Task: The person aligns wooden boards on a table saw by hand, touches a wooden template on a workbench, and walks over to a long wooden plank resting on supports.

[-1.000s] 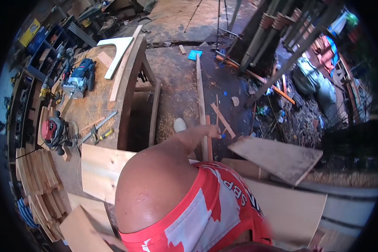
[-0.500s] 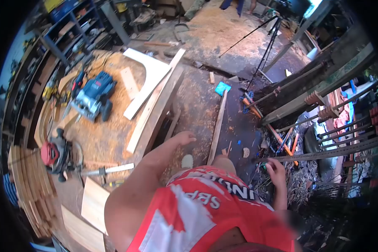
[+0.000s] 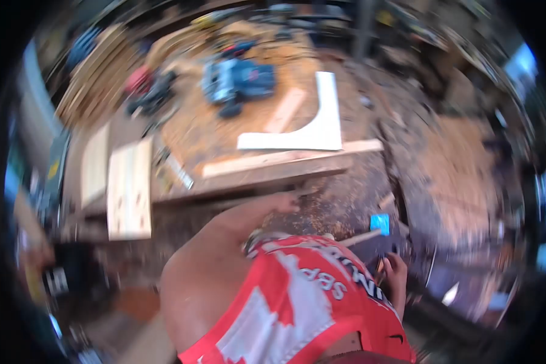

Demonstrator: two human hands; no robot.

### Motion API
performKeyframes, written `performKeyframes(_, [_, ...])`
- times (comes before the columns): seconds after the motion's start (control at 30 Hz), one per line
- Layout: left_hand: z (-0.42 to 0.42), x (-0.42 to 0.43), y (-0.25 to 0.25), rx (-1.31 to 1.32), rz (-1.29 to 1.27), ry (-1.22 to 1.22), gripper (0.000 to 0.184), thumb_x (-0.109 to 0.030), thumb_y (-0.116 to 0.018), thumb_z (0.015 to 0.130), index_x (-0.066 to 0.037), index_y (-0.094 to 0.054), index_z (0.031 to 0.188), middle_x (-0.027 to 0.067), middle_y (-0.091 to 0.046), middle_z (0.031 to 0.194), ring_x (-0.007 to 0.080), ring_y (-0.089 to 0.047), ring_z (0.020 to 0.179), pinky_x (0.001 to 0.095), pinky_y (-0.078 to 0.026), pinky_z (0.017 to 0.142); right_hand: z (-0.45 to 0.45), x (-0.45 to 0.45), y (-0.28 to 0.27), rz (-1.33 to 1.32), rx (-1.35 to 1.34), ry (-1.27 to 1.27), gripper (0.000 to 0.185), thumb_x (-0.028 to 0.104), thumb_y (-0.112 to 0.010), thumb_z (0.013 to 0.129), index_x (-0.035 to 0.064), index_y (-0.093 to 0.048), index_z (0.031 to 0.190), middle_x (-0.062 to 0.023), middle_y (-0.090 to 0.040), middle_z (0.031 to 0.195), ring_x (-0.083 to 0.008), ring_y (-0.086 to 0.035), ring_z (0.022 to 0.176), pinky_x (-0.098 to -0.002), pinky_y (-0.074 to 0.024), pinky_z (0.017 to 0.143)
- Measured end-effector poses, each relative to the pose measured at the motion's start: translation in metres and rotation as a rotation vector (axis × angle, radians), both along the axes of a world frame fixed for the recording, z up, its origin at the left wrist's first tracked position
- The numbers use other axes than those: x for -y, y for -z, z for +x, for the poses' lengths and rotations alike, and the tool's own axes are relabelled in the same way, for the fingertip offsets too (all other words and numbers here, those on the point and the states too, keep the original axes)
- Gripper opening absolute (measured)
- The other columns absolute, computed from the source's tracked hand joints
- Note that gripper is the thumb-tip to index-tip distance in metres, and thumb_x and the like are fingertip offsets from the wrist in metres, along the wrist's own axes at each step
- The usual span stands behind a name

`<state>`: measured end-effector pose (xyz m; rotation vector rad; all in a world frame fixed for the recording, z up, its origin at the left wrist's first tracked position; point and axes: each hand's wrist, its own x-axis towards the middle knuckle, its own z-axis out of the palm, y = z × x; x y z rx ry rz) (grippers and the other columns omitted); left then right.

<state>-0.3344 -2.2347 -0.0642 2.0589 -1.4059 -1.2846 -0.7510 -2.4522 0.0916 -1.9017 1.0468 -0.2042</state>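
My left hand hangs beside the workbench's near edge, blurred, with its fingers loosely apart and nothing visible in them. My right hand is low at my right side, by the red and white jersey. Its fingers are bent and smeared, and whether they hold anything is unclear. Nearest the left hand on the bench lies a long wooden strip. Just behind it is a white L-shaped piece with a curved inner corner. A blue jigsaw-like power tool stands farther back amid sawdust.
A red and black router stands at the bench's left, near stacked curved wooden pieces. Two pale boards lie at the left edge. A bright blue packet rests on the floor at right. A person's arm shows at far left.
The whole view has swung left, so the bench now lies across the front and the tripod has left clear sight. Both hands still hang at my sides.
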Motion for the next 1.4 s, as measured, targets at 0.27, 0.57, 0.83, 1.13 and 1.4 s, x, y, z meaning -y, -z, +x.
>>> performKeyframes(0.27, [-0.059, 0.055, -0.048, -0.071, -0.119, -0.409, 0.054, -0.038, -0.063, 0.082, -0.006, -0.054, 0.124, 0.0185, -0.061, 0.113, 0.0314, -0.06, 0.103, 0.0395, -0.047, 0.088, 0.049, 0.2, 0.022, -0.114, -0.036, -0.462, 0.025, 0.014, -0.065, 0.085, -0.0011, -0.062, 0.105, -0.0122, -0.065, 0.089, -0.0181, -0.062, 0.08, -0.0307, -0.0492, 0.074])
performKeyframes(0.57, [-0.041, 0.091, -0.107, -0.288, -0.474, -0.606, 0.044, -0.026, -0.063, 0.086, -0.002, -0.054, 0.122, 0.0158, -0.062, 0.114, 0.0216, -0.06, 0.104, 0.0349, -0.048, 0.088, 0.194, 0.264, 0.044, -0.123, -0.006, -0.713, 0.021, 0.009, -0.065, 0.083, -0.0009, -0.063, 0.102, -0.0108, -0.066, 0.089, -0.0167, -0.063, 0.079, -0.0289, -0.0501, 0.069])
performKeyframes(0.83, [-0.013, 0.158, -0.123, 0.156, -0.654, -0.781, 0.035, -0.019, -0.063, 0.08, -0.008, -0.06, 0.113, 0.0164, -0.058, 0.115, 0.0323, -0.051, 0.114, 0.0408, -0.039, 0.098, 0.275, 0.289, 0.036, -0.014, 0.067, -0.899, 0.02, 0.007, -0.065, 0.083, -0.0011, -0.064, 0.101, -0.0108, -0.065, 0.087, -0.0149, -0.062, 0.075, -0.0267, -0.05, 0.067])
performKeyframes(1.13, [-0.048, 0.216, -0.079, 0.723, -0.363, -0.878, 0.05, -0.028, -0.064, 0.08, -0.01, -0.053, 0.125, 0.0219, -0.034, 0.142, 0.0393, -0.029, 0.133, 0.0484, -0.024, 0.109, 0.297, 0.378, 0.082, 0.057, 0.044, -1.303, 0.021, 0.011, -0.064, 0.084, -0.001, -0.065, 0.101, -0.012, -0.067, 0.084, -0.0155, -0.063, 0.074, -0.0277, -0.05, 0.068])
performKeyframes(1.4, [-0.061, 0.255, -0.082, 0.799, -0.089, -1.073, 0.05, -0.032, -0.064, 0.078, -0.01, -0.055, 0.123, 0.0245, -0.02, 0.148, 0.0415, -0.017, 0.138, 0.0487, -0.023, 0.11, 0.316, 0.485, 0.147, 0.07, 0.084, -1.279, 0.02, 0.013, -0.067, 0.082, -0.0003, -0.066, 0.097, -0.0124, -0.068, 0.084, -0.0167, -0.064, 0.073, -0.0287, -0.0511, 0.068])
